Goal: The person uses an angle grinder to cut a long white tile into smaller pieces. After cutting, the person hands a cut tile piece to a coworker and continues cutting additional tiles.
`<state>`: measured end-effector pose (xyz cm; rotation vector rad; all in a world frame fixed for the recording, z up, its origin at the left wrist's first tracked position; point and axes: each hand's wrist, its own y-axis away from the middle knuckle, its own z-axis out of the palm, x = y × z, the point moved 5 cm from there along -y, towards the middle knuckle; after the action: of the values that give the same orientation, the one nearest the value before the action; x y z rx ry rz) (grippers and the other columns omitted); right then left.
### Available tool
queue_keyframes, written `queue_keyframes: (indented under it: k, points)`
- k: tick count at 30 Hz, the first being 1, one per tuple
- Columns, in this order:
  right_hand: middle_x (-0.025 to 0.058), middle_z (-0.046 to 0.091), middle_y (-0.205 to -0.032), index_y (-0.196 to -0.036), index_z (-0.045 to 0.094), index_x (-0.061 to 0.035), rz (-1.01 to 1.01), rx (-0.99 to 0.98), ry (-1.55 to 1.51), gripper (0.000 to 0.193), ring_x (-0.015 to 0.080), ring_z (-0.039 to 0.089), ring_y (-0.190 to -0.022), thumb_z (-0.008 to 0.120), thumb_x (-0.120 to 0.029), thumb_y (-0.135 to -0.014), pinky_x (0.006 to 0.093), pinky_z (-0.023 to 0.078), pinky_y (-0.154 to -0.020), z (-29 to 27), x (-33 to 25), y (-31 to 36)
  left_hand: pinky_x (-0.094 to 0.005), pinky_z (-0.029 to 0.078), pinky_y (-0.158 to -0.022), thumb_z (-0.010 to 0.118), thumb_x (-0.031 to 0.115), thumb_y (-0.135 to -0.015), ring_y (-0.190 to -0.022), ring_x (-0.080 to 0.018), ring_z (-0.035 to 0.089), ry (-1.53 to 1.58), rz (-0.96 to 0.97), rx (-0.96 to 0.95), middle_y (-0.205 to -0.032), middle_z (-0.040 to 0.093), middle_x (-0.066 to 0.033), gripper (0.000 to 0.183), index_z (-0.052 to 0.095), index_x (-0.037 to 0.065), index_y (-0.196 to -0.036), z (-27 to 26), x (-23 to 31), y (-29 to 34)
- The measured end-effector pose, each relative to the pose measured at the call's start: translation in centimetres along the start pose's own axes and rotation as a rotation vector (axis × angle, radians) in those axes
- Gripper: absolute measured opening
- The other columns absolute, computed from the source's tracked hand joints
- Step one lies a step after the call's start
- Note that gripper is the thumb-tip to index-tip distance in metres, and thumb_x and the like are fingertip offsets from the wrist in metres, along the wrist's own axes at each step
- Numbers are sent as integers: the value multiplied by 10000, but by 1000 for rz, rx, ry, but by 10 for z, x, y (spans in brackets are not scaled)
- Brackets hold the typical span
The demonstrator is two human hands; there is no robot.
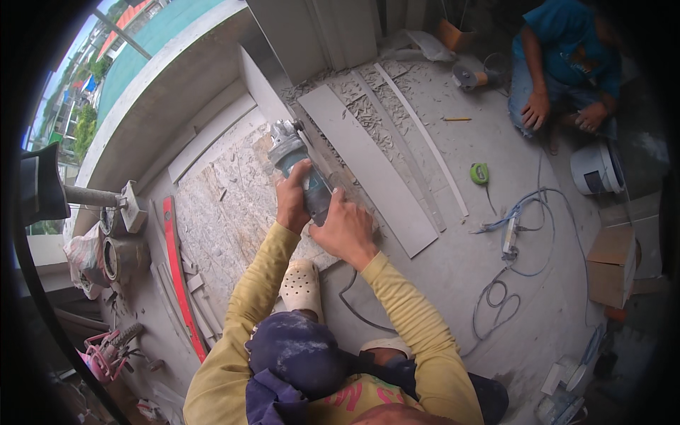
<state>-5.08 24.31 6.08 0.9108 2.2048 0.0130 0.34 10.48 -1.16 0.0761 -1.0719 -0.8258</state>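
Both my hands grip a teal and grey angle grinder [301,166] over the floor. My left hand [291,200] wraps the left side of its body and my right hand [345,228] holds the rear of it. The grinder's head points away from me, at the near end of a long grey tile strip [375,177] lying on the dusty floor. A black cord [354,304] trails from the tool toward my legs. My white clog [301,287] rests on a chipboard sheet [227,205] just below my hands.
A red spirit level [180,276] lies left. A person in a blue shirt [567,42] crouches at top right beside another grinder [467,76] and a white bucket [595,170]. A green tape measure [479,173], blue cables [517,227] and a cardboard box [613,265] lie right.
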Motion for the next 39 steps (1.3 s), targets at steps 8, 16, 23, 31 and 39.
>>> queue_keyframes:
  k: [8, 16, 23, 31, 39]
  points:
    - [302, 774, -996, -1301, 493, 91, -3, -6, 7, 721, 485, 773, -942, 821, -325, -812, 563, 603, -880, 6, 7, 9, -361, 637, -707, 726, 210, -1009, -779, -220, 731, -48, 41, -2, -938, 730, -107, 249, 682, -7, -1124, 4, 0, 13]
    - [303, 772, -979, -1305, 488, 94, -10, -9, 12, 730, 486, 773, -929, 819, -344, -823, 568, 604, -861, 5, 14, 24, -353, 631, -682, 747, 196, -989, -763, -202, 723, -55, 5, 14, -942, 724, -89, 250, 680, 5, -1136, 3, -10, 27]
    - [304, 772, -971, -1286, 497, 88, -2, -14, 31, 706, 478, 777, -921, 819, -340, -827, 563, 609, -848, 5, 11, 21, -342, 625, -673, 771, 172, -970, -774, -183, 720, -17, 30, 7, -980, 723, -74, 283, 683, -4, -1173, 0, -10, 22]
    - [313, 773, -1014, -1266, 496, 84, 9, -44, 17, 666, 488, 776, -970, 819, -308, -835, 556, 608, -898, 2, -1, 7, -358, 627, -710, 713, 232, -1018, -776, -218, 727, -62, 43, -14, -924, 726, -104, 232, 689, 13, -1091, -4, -2, 2]
    - [320, 771, -1005, -1269, 524, 107, 9, -15, 17, 700, 490, 767, -978, 816, -330, -806, 563, 601, -896, 2, -2, 2, -364, 631, -740, 710, 236, -1025, -795, -222, 731, -10, -20, -27, -933, 728, -99, 237, 689, 11, -1097, -6, -3, -4]
